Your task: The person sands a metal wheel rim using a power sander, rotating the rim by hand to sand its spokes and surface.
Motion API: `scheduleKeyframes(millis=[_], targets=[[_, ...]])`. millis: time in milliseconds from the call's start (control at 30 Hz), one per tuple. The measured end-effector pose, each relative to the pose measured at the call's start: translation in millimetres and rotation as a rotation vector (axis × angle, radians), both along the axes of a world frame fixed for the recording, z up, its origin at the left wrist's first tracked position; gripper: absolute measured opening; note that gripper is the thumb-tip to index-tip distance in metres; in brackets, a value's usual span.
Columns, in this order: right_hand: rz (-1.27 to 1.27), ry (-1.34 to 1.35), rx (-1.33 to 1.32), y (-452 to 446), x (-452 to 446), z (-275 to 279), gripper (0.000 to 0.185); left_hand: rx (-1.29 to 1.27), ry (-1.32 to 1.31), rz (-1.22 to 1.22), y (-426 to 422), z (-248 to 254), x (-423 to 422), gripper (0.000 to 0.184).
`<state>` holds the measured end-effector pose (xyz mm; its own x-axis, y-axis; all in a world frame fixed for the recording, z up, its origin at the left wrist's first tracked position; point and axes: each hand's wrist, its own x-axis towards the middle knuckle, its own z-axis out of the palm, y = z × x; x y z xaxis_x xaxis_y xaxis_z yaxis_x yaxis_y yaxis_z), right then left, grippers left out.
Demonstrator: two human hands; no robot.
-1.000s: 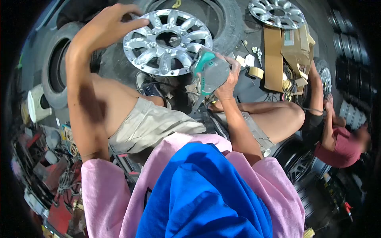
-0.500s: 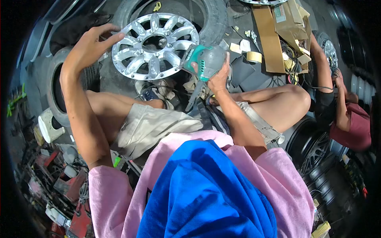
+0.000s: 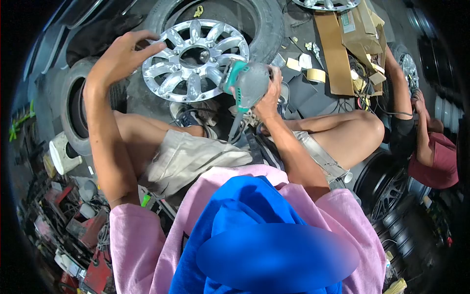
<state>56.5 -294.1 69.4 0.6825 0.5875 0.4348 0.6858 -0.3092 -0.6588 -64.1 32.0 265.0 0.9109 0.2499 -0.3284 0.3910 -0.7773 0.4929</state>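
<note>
R hand [image 3: 268, 99] gripping sander [image 3: 247, 87] — a bit further over wheel [image 3: 194, 78] than b4 — L hand [image 3: 123, 56], fingers parted, by its left edge

The person's left arm [image 3: 110, 144] stretches forward, wrist bent inward; the left hand [image 3: 126, 55] has its thumb and fingers parted. The right arm [image 3: 294, 154] angles forward and inward, the right hand [image 3: 269, 100] curled in a grip.

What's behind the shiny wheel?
A big tire shows beyond the top of the wheel. The wheel hides some of the tire, so that part can't be seen.
</note>
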Motion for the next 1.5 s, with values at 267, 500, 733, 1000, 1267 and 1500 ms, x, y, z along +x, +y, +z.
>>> scheduleKeyframes(millis=[267, 500, 733, 1000, 1267, 1500], targets=[[-0.107, 0.29, 0.02, 3, 5, -1, 0.056, 0.077, 0.151, -0.108, -32, -56, 22, 0.047], [-0.396, 0.201, 0.022, -15, 31, -4, 0.058, 0.133, 0.202, -0.303, -114, -135, 0, 0.074], [-0.454, 0.072, -0.071, -1, 52, -25, 0.06, 0.259, 0.233, -0.33, -140, -144, -10, 0.094], [-0.35, 0.08, -0.042, 15, 48, -28, 0.056, 0.133, 0.037, -0.209, -134, -139, 3, 0.033], [-0.238, 0.291, 0.04, 11, 27, -6, 0.05, 0.208, 0.042, -0.401, -116, -142, -21, 0.025], [-0.127, 0.391, 0.03, 7, -1, 10, 0.053, 0.089, 0.074, -0.29, -86, -149, -41, 0.023]])
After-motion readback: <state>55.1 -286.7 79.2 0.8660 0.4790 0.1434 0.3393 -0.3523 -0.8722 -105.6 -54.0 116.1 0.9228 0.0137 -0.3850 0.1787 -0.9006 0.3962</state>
